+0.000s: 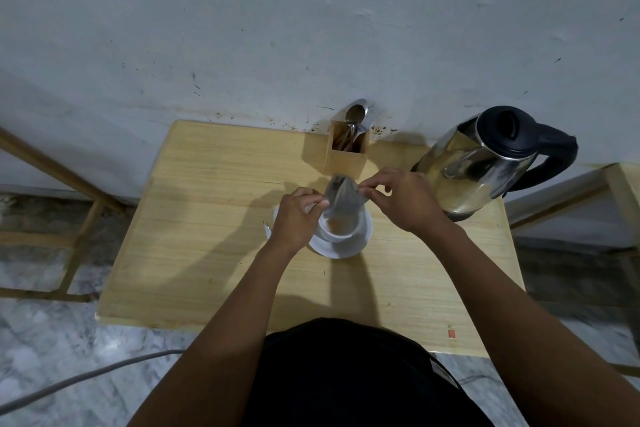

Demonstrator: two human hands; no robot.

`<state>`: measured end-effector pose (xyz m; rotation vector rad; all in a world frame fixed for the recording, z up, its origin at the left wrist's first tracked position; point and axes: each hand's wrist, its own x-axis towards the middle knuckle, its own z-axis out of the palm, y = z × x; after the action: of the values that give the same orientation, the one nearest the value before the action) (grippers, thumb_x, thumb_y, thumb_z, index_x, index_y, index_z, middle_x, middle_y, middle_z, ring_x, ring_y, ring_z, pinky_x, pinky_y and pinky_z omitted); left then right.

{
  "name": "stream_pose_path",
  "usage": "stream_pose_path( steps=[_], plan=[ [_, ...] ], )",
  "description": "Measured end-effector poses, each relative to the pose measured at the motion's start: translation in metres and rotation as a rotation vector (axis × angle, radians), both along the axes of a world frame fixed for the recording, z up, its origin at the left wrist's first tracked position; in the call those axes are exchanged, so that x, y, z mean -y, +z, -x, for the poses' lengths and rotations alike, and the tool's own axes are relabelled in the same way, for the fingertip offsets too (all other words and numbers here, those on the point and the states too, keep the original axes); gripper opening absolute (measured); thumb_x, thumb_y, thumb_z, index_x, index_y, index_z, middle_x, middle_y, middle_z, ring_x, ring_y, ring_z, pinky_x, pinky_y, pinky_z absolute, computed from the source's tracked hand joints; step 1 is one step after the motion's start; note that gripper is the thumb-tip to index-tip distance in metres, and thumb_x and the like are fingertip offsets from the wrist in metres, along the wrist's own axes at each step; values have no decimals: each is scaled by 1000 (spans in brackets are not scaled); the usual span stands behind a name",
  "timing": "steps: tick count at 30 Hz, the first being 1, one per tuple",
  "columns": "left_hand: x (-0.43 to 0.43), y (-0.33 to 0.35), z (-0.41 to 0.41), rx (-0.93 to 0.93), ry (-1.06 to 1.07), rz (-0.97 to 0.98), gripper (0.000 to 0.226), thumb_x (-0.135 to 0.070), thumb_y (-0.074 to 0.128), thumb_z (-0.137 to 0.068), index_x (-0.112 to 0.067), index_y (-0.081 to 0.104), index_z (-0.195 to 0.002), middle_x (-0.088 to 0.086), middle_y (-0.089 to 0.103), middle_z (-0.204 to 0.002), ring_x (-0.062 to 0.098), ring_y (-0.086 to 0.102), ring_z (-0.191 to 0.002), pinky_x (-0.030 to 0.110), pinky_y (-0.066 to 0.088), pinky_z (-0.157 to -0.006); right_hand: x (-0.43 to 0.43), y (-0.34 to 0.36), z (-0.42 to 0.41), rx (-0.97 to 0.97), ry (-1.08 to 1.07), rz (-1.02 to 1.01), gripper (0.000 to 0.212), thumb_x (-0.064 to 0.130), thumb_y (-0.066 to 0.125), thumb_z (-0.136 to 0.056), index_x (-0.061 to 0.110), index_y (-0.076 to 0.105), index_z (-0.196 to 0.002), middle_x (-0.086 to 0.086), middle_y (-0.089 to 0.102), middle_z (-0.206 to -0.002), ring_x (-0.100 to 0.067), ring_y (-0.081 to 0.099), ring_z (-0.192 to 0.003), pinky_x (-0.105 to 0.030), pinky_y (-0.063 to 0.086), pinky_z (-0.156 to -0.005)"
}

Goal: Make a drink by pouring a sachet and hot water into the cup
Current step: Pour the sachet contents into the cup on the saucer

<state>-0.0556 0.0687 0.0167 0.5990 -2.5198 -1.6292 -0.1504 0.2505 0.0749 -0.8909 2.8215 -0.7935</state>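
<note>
A silvery sachet (343, 198) is held tilted, mouth down, over a white cup (341, 230) that stands on a white saucer (363, 239) in the middle of the wooden table (207, 218). Brown powder lies in the cup. My left hand (298, 218) pinches the sachet's left edge beside the cup. My right hand (405, 199) pinches its upper right edge. A steel electric kettle (485, 163) with a black lid and handle stands at the table's right, just beyond my right hand.
A wooden holder (346, 158) with spoons stands against the wall behind the cup. A small scrap (266, 229) lies left of the saucer. A grey cable (86, 378) runs over the marble floor at lower left. Wooden frames (83, 211) stand on both sides.
</note>
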Motion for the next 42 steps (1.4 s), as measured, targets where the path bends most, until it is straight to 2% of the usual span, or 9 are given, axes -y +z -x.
stream_pose_path(
  steps=[4, 8, 11, 17, 20, 25, 31, 38, 42],
  plan=[
    [0, -1, 2, -9, 6, 14, 20, -15, 64, -89, -3, 73, -102, 0, 58, -102, 11, 56, -91, 0, 39, -70, -1, -3, -2, -53, -42, -5, 10, 41, 67, -88, 39, 75, -93, 17, 71, -93, -3, 47, -77, -43, 45, -86],
    [3, -1, 1, -14, 10, -3, 20, -15, 65, -89, -3, 73, -103, 0, 58, -103, 13, 57, -94, 24, 48, -80, -3, -4, -2, -50, -36, -36, 10, 40, 66, -89, 40, 75, -93, 17, 70, -94, -4, 48, -78, -42, 42, -87],
    [2, 2, 0, -41, 30, -22, 21, -14, 64, -89, -3, 71, -105, 0, 58, -103, 14, 57, -95, 29, 49, -83, -2, -3, -3, -50, -43, -57, 11, 40, 64, -90, 40, 75, -95, 17, 70, -97, -8, 55, -84, -40, 38, -88],
    [1, 5, 2, -63, 39, -12, 18, -13, 62, -90, -4, 73, -101, 2, 62, -103, 11, 57, -93, 1, 39, -73, -1, -3, -7, -43, -79, -19, 12, 42, 65, -89, 38, 75, -95, 16, 70, -97, -11, 53, -92, -41, 40, -88],
    [3, 5, 2, -69, 47, -12, 18, -13, 63, -90, -4, 73, -102, 3, 62, -103, 12, 57, -93, -1, 39, -70, -5, -4, -5, 41, -87, 10, 11, 43, 68, -87, 37, 75, -92, 19, 66, -93, -5, 46, -88, -43, 45, -86],
    [2, 5, 2, -80, 57, -21, 19, -12, 62, -90, -4, 73, -104, -1, 60, -100, 12, 57, -93, -1, 40, -69, -6, -5, -8, 52, -99, 33, 8, 38, 69, -87, 34, 76, -89, 24, 61, -82, -6, 52, -69, -42, 49, -82],
    [1, 7, 3, -77, 58, -16, 20, -16, 63, -90, -5, 73, -104, -4, 59, -100, 10, 57, -93, 4, 41, -72, -3, -6, -14, 123, -214, 182, 11, 33, 71, -87, 30, 76, -96, 23, 63, -75, 2, 54, -64, -26, 43, -68],
    [2, 5, 1, -78, 75, -5, 21, -14, 63, -90, -4, 72, -106, 0, 61, -101, 11, 58, -94, 2, 40, -71, -1, -3, -19, 93, -233, 178, 6, 36, 73, -84, 33, 75, -89, 29, 61, -75, 20, 50, -75, -37, 47, -82],
    [1, 5, 0, -73, 80, -14, 21, -14, 63, -90, -5, 72, -107, 0, 61, -102, 10, 57, -92, 0, 40, -69, -1, -2, -20, 67, -223, 137, 8, 37, 73, -84, 32, 76, -90, 30, 58, -73, 13, 51, -68, -38, 46, -83]
  ],
)
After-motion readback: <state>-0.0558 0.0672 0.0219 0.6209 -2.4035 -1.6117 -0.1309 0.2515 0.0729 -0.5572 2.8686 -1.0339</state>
